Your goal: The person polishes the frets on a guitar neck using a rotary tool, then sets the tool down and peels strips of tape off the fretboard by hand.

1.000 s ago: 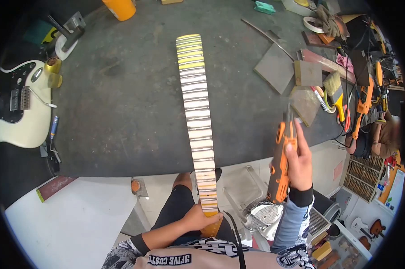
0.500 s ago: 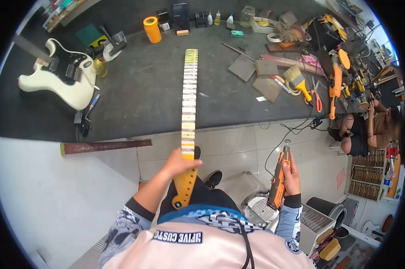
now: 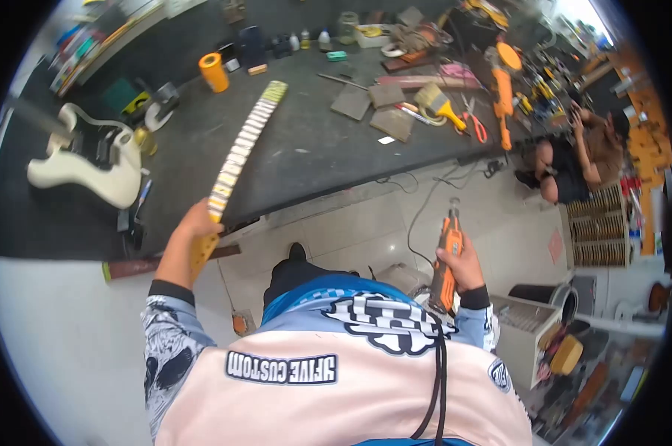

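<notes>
A guitar neck (image 3: 236, 155) slants up and to the right over the bench edge, its fretboard covered in pale strips. My left hand (image 3: 197, 223) is closed around it near the headstock end, which is partly hidden by the hand and forearm. In my right hand (image 3: 464, 262) is an orange and black rotary tool (image 3: 447, 256), its round tip pointing away from me. A thin cable runs from the tool toward the bench.
On the dark workbench (image 3: 291, 160) lie a white guitar body (image 3: 91, 178), an orange cylinder (image 3: 214, 73), a brush (image 3: 436, 104), red scissors (image 3: 476, 123) and flat wood blocks (image 3: 392, 124). Another person (image 3: 600, 152) sits at the right. A crate (image 3: 525, 334) stands low at the right.
My left hand has moved left with the guitar neck, which now tilts instead of pointing straight ahead. The view has shifted, and the rotary tool stays in my right hand.
</notes>
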A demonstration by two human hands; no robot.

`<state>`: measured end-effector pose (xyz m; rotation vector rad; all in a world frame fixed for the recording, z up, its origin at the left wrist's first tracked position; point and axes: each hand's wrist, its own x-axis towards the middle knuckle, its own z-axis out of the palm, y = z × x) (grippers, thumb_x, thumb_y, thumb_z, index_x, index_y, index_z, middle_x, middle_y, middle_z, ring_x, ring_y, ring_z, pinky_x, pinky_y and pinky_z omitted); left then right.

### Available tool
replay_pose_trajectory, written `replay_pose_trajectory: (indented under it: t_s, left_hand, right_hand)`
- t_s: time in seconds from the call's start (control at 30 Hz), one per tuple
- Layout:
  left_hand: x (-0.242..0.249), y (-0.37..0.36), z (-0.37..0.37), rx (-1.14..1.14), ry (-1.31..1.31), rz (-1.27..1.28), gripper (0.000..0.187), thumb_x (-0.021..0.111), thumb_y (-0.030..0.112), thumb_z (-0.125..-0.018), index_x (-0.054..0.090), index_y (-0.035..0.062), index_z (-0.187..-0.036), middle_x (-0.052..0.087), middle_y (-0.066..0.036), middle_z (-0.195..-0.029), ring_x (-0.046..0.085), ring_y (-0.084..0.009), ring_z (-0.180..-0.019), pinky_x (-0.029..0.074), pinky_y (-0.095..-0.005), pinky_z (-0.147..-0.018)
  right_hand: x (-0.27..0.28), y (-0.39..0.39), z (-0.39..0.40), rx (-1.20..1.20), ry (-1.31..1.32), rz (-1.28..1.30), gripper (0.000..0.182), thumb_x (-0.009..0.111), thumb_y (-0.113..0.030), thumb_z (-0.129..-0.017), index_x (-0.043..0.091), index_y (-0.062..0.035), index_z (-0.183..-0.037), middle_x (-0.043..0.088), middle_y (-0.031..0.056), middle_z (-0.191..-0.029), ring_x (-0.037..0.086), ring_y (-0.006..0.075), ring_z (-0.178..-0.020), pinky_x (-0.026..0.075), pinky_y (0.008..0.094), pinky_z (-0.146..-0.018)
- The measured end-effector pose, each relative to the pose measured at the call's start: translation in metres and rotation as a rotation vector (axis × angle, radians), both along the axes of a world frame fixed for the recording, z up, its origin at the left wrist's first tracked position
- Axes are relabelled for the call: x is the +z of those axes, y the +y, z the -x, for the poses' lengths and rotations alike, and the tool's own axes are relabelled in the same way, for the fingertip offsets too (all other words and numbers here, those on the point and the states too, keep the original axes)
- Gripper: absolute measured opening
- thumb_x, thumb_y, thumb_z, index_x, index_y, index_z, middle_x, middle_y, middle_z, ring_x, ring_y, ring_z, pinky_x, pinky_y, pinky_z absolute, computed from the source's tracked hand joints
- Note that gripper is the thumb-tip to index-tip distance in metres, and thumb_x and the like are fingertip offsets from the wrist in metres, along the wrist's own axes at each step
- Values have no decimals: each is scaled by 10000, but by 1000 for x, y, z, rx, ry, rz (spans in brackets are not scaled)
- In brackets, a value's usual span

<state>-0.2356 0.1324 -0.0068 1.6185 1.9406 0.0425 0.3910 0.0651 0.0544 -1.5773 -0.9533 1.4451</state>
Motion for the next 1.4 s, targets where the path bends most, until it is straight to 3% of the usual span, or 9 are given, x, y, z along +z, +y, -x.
replay_pose_trajectory:
  t_s: [0.07,0.17,0.27,0.4,0.63,0.87,1.0,1.2,1.4]
  left_hand:
    - [-4,3,32,107,68,-56,841,867,225,-624,499,-67,-1322,632,-282,-1245,629,-387,-1165,488,-404,-1016]
    - [-33,4,79,221,-134,-171,647,891,127,-663,509,-19,-1164,685,-206,-1080,687,-316,-1003,533,-389,-898]
    - [-24,6,79,230,-101,-201,633,874,90,-692,478,10,-1180,688,-179,-1016,695,-298,-946,541,-391,-855]
    - [-46,10,98,178,29,-304,657,872,83,-701,461,29,-1211,677,-178,-1011,683,-344,-950,529,-425,-862]
    - [-14,-1,61,127,197,-372,772,861,185,-753,449,31,-1388,584,-195,-1230,515,-388,-1207,408,-474,-1037]
    - [4,15,21,81,-62,-634,673,816,207,-809,480,16,-1360,505,-218,-1323,470,-424,-1256,371,-483,-1075]
    - [10,9,-7,142,-108,-647,632,798,194,-831,486,13,-1349,486,-217,-1336,468,-424,-1259,368,-479,-1080]
    - [23,-9,-61,322,-56,-578,578,789,172,-843,505,15,-1322,490,-204,-1321,475,-399,-1266,383,-457,-1078]
    - [29,-20,-148,563,-65,-469,569,792,139,-830,510,22,-1311,491,-197,-1302,486,-388,-1256,396,-445,-1070]
  right_hand:
    - [12,14,22,-65,64,52,540,706,15,-878,448,10,-1352,588,69,-1078,644,178,-864,613,366,-706]
    - [30,39,53,-90,344,43,537,699,-64,-919,440,1,-1384,592,80,-1104,649,196,-904,610,370,-787]
    - [45,65,82,11,639,-36,479,615,-172,-995,428,-12,-1405,608,129,-1167,678,248,-973,608,379,-831]
    - [56,93,128,-7,660,-64,508,566,-208,-1013,371,-51,-1455,603,169,-1206,684,287,-993,617,415,-799]
    - [51,121,172,-19,629,-106,533,540,-270,-1020,344,-102,-1486,586,159,-1182,685,303,-932,621,451,-760]
    - [65,162,181,-14,727,-101,514,589,-300,-1015,413,-101,-1455,606,116,-997,711,288,-815,625,428,-682]
    - [63,194,177,-39,456,-99,387,568,-342,-1032,523,-63,-1295,627,105,-982,703,251,-750,606,389,-637]
    - [47,265,157,222,65,-81,402,548,-409,-1036,510,-64,-1239,604,70,-865,695,194,-737,552,305,-553]
    - [35,335,124,488,-50,-79,389,693,-259,-946,544,-33,-1226,610,43,-874,639,123,-707,571,313,-582]
